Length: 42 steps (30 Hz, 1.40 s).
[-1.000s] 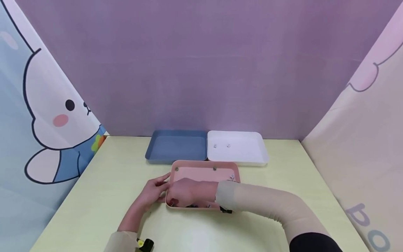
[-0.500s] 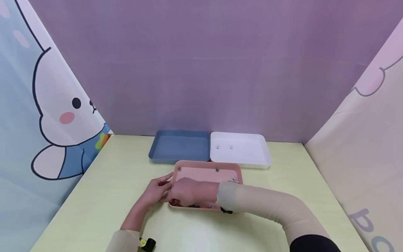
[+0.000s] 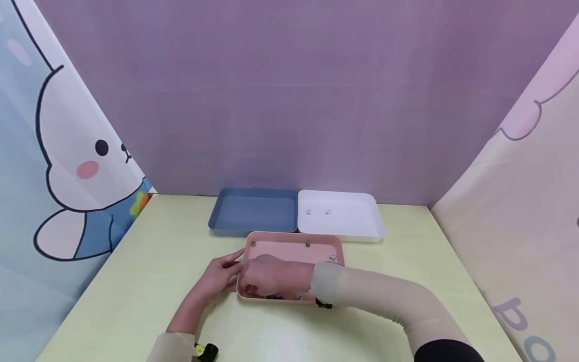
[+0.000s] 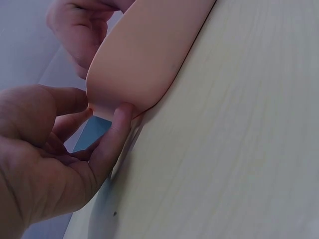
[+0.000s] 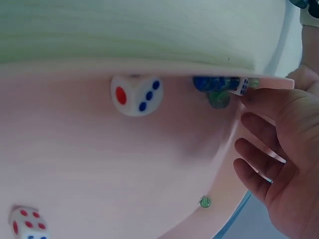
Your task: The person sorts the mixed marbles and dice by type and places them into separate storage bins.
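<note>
The person's left hand (image 3: 219, 274) grips one end of the pink tray (image 3: 280, 247); inside it, the right hand (image 3: 263, 275) meets a die (image 5: 241, 86) beside marbles (image 5: 218, 99), gripping or just touching, I can't tell; a blue tray (image 3: 255, 211) and white tray (image 3: 350, 216) sit behind on the table (image 3: 135, 281)

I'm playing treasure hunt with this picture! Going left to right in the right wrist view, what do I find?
A die cut off by the bottom edge → a die with one red spot and three blue → a small green marble → the right hand.
</note>
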### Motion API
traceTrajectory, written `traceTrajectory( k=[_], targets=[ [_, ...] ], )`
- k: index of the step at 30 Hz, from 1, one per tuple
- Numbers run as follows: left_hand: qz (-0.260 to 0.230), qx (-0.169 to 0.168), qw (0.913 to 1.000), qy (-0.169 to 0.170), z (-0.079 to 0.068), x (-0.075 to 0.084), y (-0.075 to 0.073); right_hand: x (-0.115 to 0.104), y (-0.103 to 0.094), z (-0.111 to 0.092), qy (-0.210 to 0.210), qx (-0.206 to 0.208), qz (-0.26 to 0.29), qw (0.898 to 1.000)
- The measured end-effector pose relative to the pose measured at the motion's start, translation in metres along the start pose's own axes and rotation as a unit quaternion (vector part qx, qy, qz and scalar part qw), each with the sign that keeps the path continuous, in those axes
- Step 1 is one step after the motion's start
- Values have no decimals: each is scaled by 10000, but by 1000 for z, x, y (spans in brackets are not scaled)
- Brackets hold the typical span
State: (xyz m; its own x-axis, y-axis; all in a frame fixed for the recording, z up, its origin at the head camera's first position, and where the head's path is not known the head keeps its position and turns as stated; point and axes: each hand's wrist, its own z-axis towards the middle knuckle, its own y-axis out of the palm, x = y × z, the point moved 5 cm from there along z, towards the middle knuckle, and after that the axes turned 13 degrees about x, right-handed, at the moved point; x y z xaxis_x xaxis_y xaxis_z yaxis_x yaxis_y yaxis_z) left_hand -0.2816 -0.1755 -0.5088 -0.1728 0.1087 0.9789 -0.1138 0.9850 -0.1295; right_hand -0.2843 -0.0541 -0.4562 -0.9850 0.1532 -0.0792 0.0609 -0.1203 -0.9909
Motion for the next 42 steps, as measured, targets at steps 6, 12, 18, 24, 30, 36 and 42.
traceTrajectory(
  k=[6,12,18,24,30,36,42],
  targets=[
    [8,-108,9999,74,1,0,1,3,-6,-6,261,147,144,9994],
    [-149,-53,9999,-17,-1,3,1,5,-13,-15,340,369,46,9987],
    [-168,1,9998,-76,-1,2,-1,9,-14,-25,392,393,427,9975],
    [-58,94,9999,-22,1,1,0,16,-24,-47,1149,653,1708,9764],
    [18,247,9997,-61,0,5,-2,24,-35,-67,2011,1313,2847,9281],
    [-16,248,9997,-90,0,5,-1,44,-45,-89,2555,2020,3140,8918],
    [-40,245,9996,-139,-1,6,0,70,-53,-107,3065,2472,3622,8448]
  ],
)
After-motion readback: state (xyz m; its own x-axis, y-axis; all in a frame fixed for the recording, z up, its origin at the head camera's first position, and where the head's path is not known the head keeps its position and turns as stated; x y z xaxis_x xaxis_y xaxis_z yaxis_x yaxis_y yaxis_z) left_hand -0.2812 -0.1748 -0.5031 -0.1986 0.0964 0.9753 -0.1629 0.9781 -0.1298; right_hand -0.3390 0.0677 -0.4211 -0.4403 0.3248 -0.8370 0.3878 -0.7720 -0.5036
